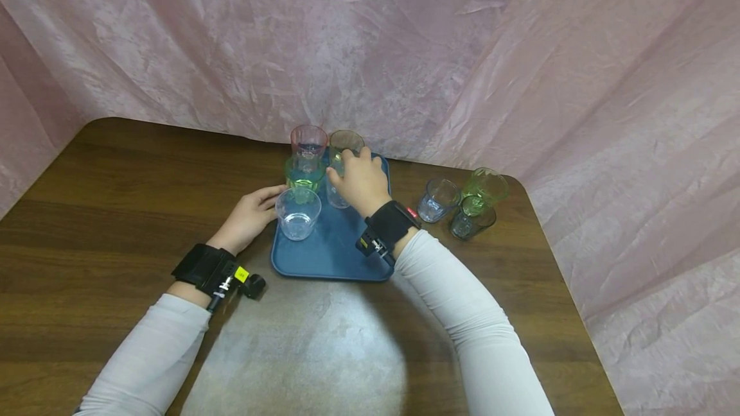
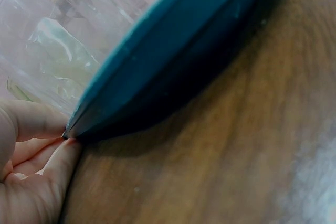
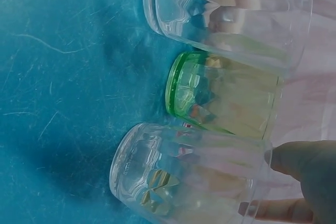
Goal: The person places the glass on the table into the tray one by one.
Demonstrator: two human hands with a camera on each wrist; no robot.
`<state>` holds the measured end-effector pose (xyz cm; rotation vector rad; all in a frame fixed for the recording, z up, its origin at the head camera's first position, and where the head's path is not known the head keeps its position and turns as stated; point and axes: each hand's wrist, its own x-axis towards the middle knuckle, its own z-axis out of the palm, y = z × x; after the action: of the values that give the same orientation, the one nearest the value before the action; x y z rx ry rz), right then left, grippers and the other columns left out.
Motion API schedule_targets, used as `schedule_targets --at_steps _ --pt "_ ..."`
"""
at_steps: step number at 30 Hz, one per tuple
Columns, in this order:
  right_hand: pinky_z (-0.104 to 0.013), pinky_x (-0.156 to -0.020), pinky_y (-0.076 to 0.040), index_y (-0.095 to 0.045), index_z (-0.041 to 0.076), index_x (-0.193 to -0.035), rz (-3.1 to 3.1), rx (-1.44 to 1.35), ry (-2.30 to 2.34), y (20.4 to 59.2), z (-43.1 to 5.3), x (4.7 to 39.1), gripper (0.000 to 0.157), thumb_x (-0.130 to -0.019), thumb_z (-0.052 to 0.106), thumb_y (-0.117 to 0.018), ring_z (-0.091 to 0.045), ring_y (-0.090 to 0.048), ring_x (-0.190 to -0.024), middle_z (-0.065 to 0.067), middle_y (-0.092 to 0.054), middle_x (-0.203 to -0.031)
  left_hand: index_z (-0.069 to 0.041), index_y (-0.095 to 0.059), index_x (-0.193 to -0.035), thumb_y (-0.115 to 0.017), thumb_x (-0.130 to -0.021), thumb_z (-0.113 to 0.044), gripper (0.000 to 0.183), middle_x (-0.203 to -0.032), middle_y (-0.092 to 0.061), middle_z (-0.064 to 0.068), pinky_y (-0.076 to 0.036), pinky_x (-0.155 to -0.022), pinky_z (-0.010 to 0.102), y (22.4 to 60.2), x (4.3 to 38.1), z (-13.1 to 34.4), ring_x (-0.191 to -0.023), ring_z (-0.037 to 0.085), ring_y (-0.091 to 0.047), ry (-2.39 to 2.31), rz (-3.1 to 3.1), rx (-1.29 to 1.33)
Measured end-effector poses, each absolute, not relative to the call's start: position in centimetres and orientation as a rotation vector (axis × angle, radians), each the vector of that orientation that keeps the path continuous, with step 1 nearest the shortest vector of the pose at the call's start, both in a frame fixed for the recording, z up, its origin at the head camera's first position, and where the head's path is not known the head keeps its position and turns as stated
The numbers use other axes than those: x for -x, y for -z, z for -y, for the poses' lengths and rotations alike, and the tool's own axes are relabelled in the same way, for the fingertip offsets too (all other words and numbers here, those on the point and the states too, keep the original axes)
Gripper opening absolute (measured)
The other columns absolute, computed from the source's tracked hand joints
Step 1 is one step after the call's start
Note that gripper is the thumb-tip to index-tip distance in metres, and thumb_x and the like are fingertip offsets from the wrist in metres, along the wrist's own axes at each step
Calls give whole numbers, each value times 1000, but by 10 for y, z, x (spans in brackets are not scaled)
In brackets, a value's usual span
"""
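My left hand pinches the left edge of the blue tray; the left wrist view shows the thumb and fingers meeting at its rim. Over the tray's right side, my right hand holds a clear glass by its rim, thumb and a finger on it in the right wrist view. Also on the tray, a clear glass stands front left, a green glass behind it. Farther back are a pink-rimmed glass and an amber glass, the latter partly hidden by my right hand.
Right of the tray, a bluish glass, a green glass and a dark grey glass stand close together on the wooden table. A pink curtain hangs right behind the table's far edge.
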<state>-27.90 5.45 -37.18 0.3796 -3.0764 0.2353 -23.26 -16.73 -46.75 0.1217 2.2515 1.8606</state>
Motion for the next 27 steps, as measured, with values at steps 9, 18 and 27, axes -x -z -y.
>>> schedule_targets --at_steps 9,18,27 --pt "-49 -86 -57 -52 10 -146 3078 -371 -281 368 -56 280 58 -104 50 -52 -40 -56 -115 -22 -50 -140 -3 -31 -158 -54 -107 -16 58 -162 -31 19 -40 -114 47 468 235 167 -146 33 -36 -1849 -2250 -114" --pt "-50 -91 -56 -52 9 -146 3087 -351 -280 362 -60 281 58 -103 48 -53 -40 -57 -117 -22 -52 -139 -3 -30 -158 -53 -107 -16 57 -162 -32 19 -38 -115 48 472 237 168 -146 32 -36 -1841 -2250 -100" --pt "-52 -87 -57 -54 8 -145 3034 -295 -366 351 -75 284 55 -103 44 -57 -42 -59 -116 -23 -54 -136 -2 -30 -158 -53 -107 -16 58 -161 -32 19 -39 -115 48 473 237 169 -147 32 -35 -1847 -2247 -99"
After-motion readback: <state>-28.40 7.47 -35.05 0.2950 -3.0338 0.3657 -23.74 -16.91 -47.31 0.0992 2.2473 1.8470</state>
